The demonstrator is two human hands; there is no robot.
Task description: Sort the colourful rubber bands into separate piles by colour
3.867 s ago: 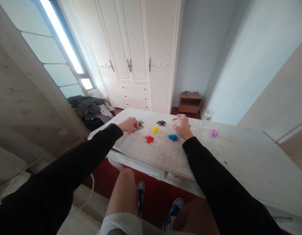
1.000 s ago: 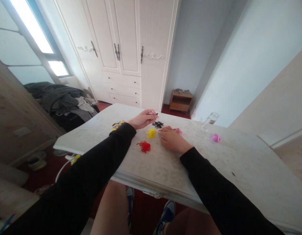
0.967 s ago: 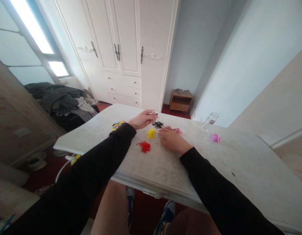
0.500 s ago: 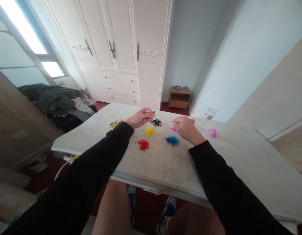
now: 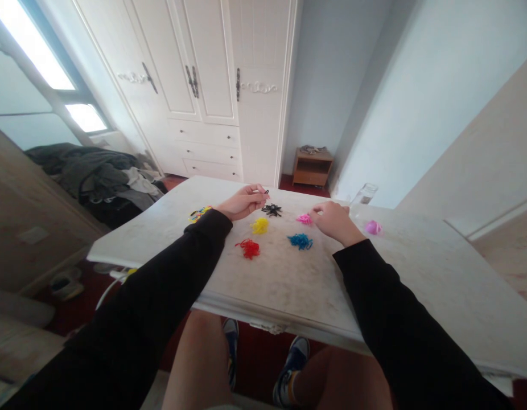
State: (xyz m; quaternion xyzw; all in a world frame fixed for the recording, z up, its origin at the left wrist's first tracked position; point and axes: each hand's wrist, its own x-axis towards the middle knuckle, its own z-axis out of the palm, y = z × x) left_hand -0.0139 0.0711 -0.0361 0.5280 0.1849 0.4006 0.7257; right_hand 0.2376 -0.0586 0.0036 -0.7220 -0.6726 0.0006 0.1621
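My left hand (image 5: 243,202) is closed in a pinch over the far part of the table, with a small black rubber band (image 5: 267,192) at its fingertips. Just below those fingertips lies a pile of black rubber bands (image 5: 272,210). My right hand (image 5: 334,219) has its fingers curled together at the right edge of a pink rubber band pile (image 5: 304,219); what they pinch, if anything, is hidden. Nearer to me are a yellow pile (image 5: 260,226), a red pile (image 5: 248,248) and a blue pile (image 5: 300,241). Part of a multicoloured pile (image 5: 200,214) shows beside my left wrist.
Behind my right hand a clear glass jar (image 5: 365,196) stands on the white table (image 5: 280,285). A round pink-purple object (image 5: 373,227) lies to its right. Beyond the table are a white wardrobe (image 5: 263,131) and a small wooden cabinet (image 5: 312,168); clothes (image 5: 101,173) are heaped at left.
My right hand has shifted slightly right, uncovering more of the pink pile. My left hand keeps its pinch on the black rubber band. The view has tilted a little.
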